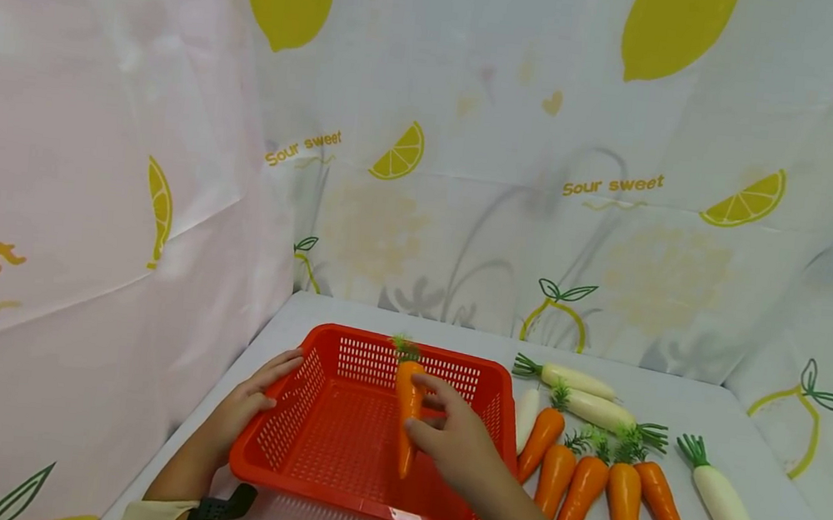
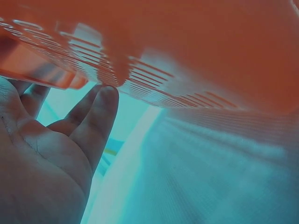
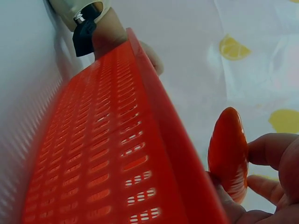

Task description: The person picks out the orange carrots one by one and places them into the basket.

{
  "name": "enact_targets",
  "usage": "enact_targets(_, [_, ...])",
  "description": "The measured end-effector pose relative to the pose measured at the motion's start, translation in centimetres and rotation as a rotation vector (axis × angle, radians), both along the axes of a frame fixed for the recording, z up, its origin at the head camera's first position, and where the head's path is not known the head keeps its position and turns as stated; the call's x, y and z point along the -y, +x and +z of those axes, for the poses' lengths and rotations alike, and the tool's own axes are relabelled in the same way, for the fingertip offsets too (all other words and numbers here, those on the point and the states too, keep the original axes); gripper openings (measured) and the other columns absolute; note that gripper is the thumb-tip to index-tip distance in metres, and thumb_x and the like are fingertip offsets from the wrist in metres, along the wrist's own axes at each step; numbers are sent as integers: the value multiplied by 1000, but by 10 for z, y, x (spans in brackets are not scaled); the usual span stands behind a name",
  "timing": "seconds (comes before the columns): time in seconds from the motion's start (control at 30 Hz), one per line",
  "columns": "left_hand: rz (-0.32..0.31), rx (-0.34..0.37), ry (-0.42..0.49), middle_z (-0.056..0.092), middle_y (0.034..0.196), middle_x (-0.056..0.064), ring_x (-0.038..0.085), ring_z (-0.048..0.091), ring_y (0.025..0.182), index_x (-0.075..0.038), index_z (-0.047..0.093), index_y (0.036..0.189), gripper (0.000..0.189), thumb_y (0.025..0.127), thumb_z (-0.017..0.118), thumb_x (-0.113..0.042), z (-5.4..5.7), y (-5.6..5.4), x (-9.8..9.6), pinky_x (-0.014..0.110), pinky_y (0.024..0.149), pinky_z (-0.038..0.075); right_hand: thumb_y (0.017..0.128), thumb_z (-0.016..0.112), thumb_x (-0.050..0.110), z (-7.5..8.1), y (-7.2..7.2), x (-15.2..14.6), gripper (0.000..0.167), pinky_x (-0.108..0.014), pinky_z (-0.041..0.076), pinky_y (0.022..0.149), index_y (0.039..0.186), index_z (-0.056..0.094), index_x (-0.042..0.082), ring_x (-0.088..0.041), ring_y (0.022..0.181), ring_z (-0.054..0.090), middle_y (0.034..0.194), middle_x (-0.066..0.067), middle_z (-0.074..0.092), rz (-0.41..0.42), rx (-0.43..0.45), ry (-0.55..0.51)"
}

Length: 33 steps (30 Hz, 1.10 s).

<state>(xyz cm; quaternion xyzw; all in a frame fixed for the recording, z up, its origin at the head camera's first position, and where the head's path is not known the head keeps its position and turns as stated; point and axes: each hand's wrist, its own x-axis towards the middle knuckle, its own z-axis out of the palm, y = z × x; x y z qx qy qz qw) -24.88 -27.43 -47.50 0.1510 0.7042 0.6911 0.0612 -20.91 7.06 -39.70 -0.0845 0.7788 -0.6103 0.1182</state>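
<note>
A red plastic basket (image 1: pixel 340 501) with slotted walls stands on the table. My left hand (image 1: pixel 246 403) holds its left rim; in the left wrist view fingers (image 2: pixel 100 112) touch the outer wall below the rim. Above the basket's inside, my right hand (image 1: pixel 456 435) pinches a carrot (image 1: pixel 409 402) between thumb and fingers. The carrot hangs with its green top away from me and its tip toward me. In the right wrist view the carrot (image 3: pixel 228 156) shows beyond the basket's red wall (image 3: pixel 93 140).
Right of the basket, several carrots (image 1: pixel 621 514) lie side by side. Behind them are white radishes (image 1: pixel 601 413) with green stems, and another white radish (image 1: pixel 726 516) lies at the far right. Printed cloth (image 1: pixel 466 214) hangs behind and to the left of the table.
</note>
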Motion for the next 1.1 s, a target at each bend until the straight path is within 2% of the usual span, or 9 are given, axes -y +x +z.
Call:
enact_targets(0.2, [-29,-22,10,13,176,5,15,44,140,-7,31,164,73,93,34,7,-3,1,2,40,93,59,97,73,22,7,-2,7,57,-42,63,86,150,53,27,-28,118,65,149,-16,54,7,4,-4])
enact_targets(0.43, [0,-2,2,14,175,4,19,43,140,-9,33,164,73,93,35,6,-3,0,1,40,91,59,98,71,18,12,-7,15,57,-43,63,86,151,52,23,-32,122,65,151,-19,51,39,-4,-33])
enact_targets(0.7, [17,20,-14,15,175,3,14,43,140,-11,36,164,73,93,35,6,0,-1,1,39,91,59,97,73,20,20,-12,28,57,-43,63,85,149,53,29,-30,121,65,151,-14,52,43,2,-24])
enact_targets(0.83, [28,13,-32,15,175,4,12,43,138,-11,36,163,72,93,36,5,1,-1,2,37,90,59,96,73,19,25,-17,38,58,-44,63,87,150,53,27,-28,118,66,151,-13,52,45,0,-33])
enact_targets(0.97, [21,19,-30,15,176,4,16,43,138,-11,36,164,72,93,38,5,3,-1,2,38,91,59,96,73,17,28,-21,49,58,-46,62,87,150,53,25,-29,118,67,149,-13,54,51,-7,-26])
enact_targets(1.1, [43,31,-37,17,175,3,23,37,142,-12,38,163,72,92,38,5,3,-1,-1,36,91,59,95,73,16,28,-25,57,58,-46,63,86,149,54,26,-29,117,67,149,-13,54,63,-14,-16])
